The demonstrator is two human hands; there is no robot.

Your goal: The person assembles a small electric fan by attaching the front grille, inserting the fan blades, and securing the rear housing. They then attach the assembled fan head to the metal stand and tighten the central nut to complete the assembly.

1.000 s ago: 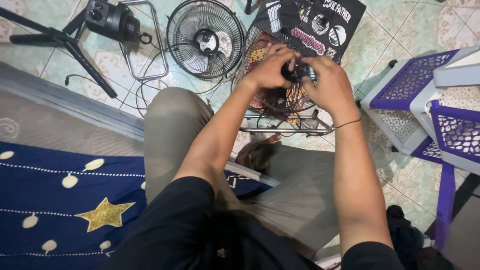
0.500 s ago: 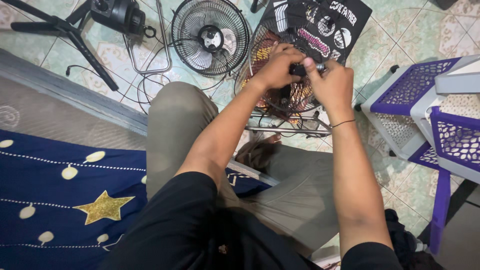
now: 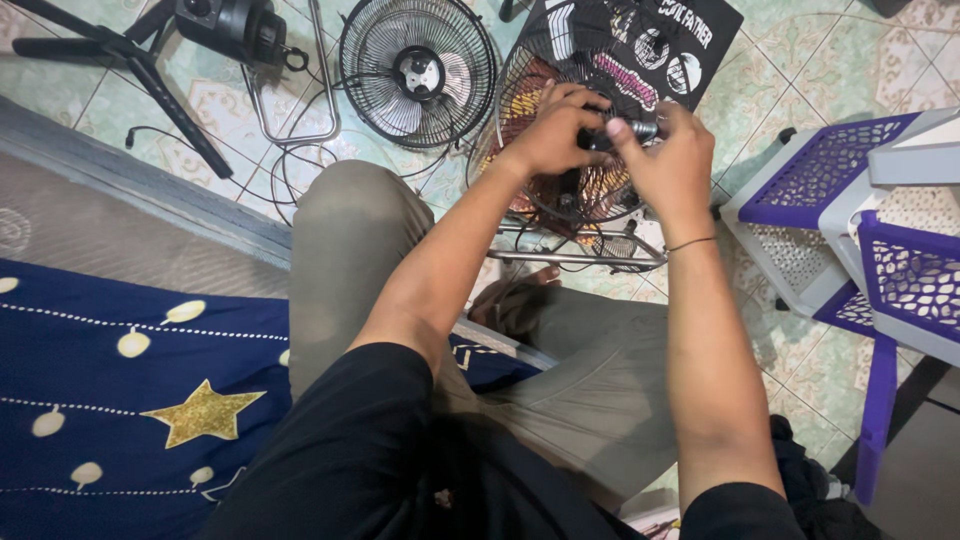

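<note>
My left hand (image 3: 553,135) and my right hand (image 3: 672,160) are both closed on a small black and silver fan part (image 3: 622,133), held between them above a wire fan grille (image 3: 520,100) with a reddish blade inside. The part is mostly hidden by my fingers. A black printed cloth (image 3: 640,45) lies over the top of that fan. A metal stand frame (image 3: 575,258) rests under it on the tiled floor. My knees in grey-green trousers (image 3: 345,240) are below my arms.
A second black fan grille (image 3: 417,72) lies on the floor to the left, with cables around it. A black motor on a tripod (image 3: 225,28) is at top left. Purple and white plastic baskets (image 3: 850,200) stand right. A dark blue star-print sheet (image 3: 120,390) lies at left.
Both hands stay on the small part; my right hand has shifted slightly up and right, and its fingers have turned around the part. The view has drifted a little.
</note>
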